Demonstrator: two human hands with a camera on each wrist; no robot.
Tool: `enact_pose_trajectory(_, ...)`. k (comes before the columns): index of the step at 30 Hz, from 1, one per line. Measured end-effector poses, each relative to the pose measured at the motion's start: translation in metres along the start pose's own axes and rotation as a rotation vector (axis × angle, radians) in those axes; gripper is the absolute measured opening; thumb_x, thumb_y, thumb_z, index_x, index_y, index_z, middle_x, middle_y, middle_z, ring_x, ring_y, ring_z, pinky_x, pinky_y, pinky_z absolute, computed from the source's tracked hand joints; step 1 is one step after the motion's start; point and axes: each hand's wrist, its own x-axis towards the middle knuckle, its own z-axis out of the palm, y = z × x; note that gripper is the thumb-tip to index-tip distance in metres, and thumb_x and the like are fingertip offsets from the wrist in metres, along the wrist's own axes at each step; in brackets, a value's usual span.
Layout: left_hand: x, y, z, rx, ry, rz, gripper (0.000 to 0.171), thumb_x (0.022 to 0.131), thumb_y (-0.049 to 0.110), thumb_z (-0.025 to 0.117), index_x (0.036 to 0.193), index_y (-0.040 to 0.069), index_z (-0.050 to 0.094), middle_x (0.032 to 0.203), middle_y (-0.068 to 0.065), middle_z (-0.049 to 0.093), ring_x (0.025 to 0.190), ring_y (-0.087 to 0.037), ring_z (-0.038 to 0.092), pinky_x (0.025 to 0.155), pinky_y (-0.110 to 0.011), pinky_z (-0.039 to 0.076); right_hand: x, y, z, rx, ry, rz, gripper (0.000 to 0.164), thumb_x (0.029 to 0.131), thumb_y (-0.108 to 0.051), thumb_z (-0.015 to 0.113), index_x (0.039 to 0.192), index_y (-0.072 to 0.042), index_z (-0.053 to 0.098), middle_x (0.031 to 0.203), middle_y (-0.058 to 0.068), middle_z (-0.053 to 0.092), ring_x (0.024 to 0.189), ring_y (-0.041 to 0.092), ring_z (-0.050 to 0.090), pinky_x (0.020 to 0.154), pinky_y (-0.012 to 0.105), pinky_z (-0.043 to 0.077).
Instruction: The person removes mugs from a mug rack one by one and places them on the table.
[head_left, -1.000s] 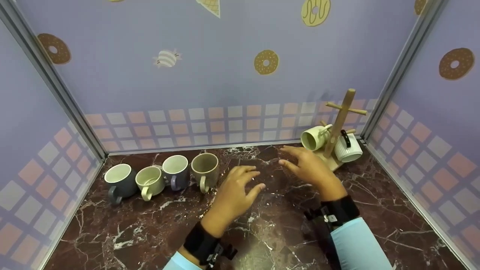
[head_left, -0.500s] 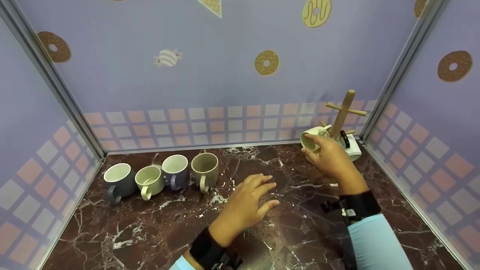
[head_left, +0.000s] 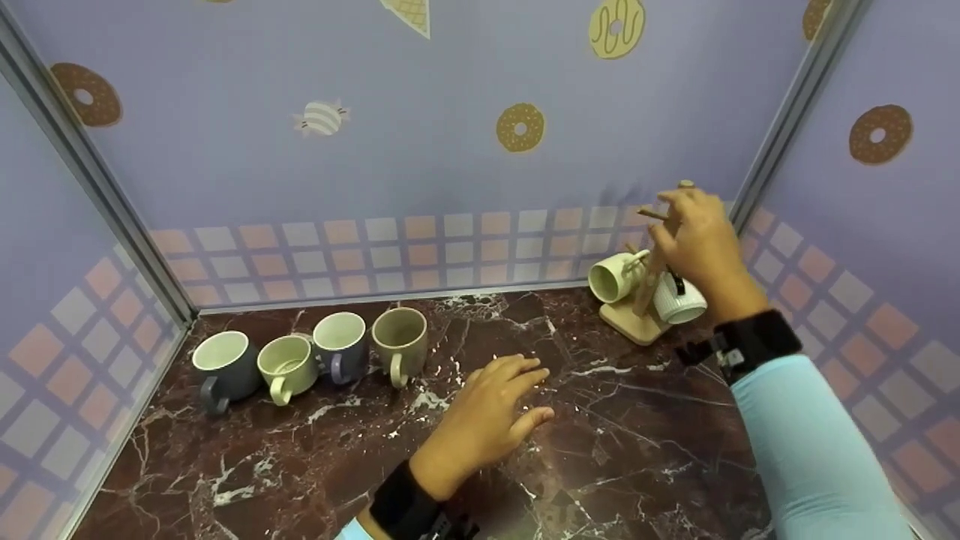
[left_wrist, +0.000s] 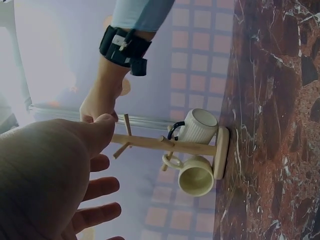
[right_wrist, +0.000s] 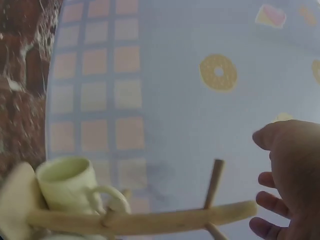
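My right hand is raised at the top of a wooden mug tree, its fingers loosely bent beside the upper pegs. In the right wrist view the tip of the post ends close to those fingers, and nothing shows in their grasp. A pale green mug and a white ribbed mug with a black handle hang on the lower pegs. Over the middle of the table my left hand hovers with fingers spread, holding nothing.
To the left on the dark marbled tabletop stand a dark grey mug, a light green mug, a purple-grey mug and a brown mug, upright in a row. Lavender walls enclose the back and sides.
My right hand has gone right to the hanging green mug, then up to the top of the mug tree. The left hand has shifted slightly right and nearer. The head view has turned a little.
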Motion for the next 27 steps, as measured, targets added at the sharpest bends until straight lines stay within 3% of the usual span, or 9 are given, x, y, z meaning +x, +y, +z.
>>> enact_pose_trajectory(3, -0.001, 0.003, -0.001, -0.016, -0.014, -0.002, 0.062, 0.112, 0.053, 0.064, 0.164, 0.020, 0.060, 0.176, -0.002, 0.053, 0.165, -0.030, 0.049, 0.139, -0.058, 0.039, 0.017, 0.005, -0.007, -0.031, 0.012, 0.007, 0.052, 0.109, -0.024, 0.073, 0.154, 0.002, 0.063, 0.162, 0.028, 0.059, 0.151, 0.055, 0.049, 0.133, 0.072, 0.038)
enact_pose_trajectory(9, -0.004, 0.011, 0.002, -0.029, -0.038, 0.040, 0.064, 0.111, 0.058, 0.063, 0.164, 0.023, 0.059, 0.177, 0.002, 0.051, 0.167, -0.029, 0.047, 0.138, -0.059, 0.039, 0.036, 0.019, -0.013, -0.121, -0.098, 0.041, 0.052, 0.113, -0.024, 0.067, 0.158, 0.003, 0.059, 0.175, 0.027, 0.046, 0.161, 0.056, 0.039, 0.137, 0.074, 0.029)
enact_pose_trajectory(17, -0.006, 0.015, 0.003, -0.012, -0.029, 0.112, 0.063, 0.110, 0.060, 0.063, 0.163, 0.025, 0.062, 0.176, 0.004, 0.054, 0.166, -0.027, 0.049, 0.136, -0.057, 0.044, 0.044, 0.038, -0.010, -0.069, -0.143, 0.021, 0.058, 0.115, -0.003, 0.056, 0.171, -0.001, 0.045, 0.176, 0.029, 0.043, 0.161, 0.058, 0.041, 0.136, 0.071, 0.034)
enact_pose_trajectory(23, -0.006, 0.014, 0.003, -0.017, -0.045, 0.107, 0.063, 0.111, 0.061, 0.062, 0.164, 0.027, 0.060, 0.177, 0.005, 0.052, 0.166, -0.026, 0.048, 0.136, -0.056, 0.043, 0.053, 0.039, -0.014, -0.064, -0.226, 0.129, 0.059, 0.120, -0.004, 0.041, 0.179, -0.007, 0.032, 0.176, 0.031, 0.040, 0.162, 0.057, 0.040, 0.134, 0.070, 0.037)
enact_pose_trajectory(27, -0.006, 0.013, 0.002, -0.014, -0.051, 0.092, 0.064, 0.110, 0.061, 0.062, 0.164, 0.027, 0.060, 0.177, 0.004, 0.051, 0.166, -0.025, 0.047, 0.137, -0.056, 0.042, 0.060, 0.036, -0.017, -0.041, -0.231, 0.181, 0.054, 0.120, -0.004, 0.043, 0.175, -0.005, 0.041, 0.167, 0.035, 0.048, 0.157, 0.059, 0.045, 0.130, 0.070, 0.044)
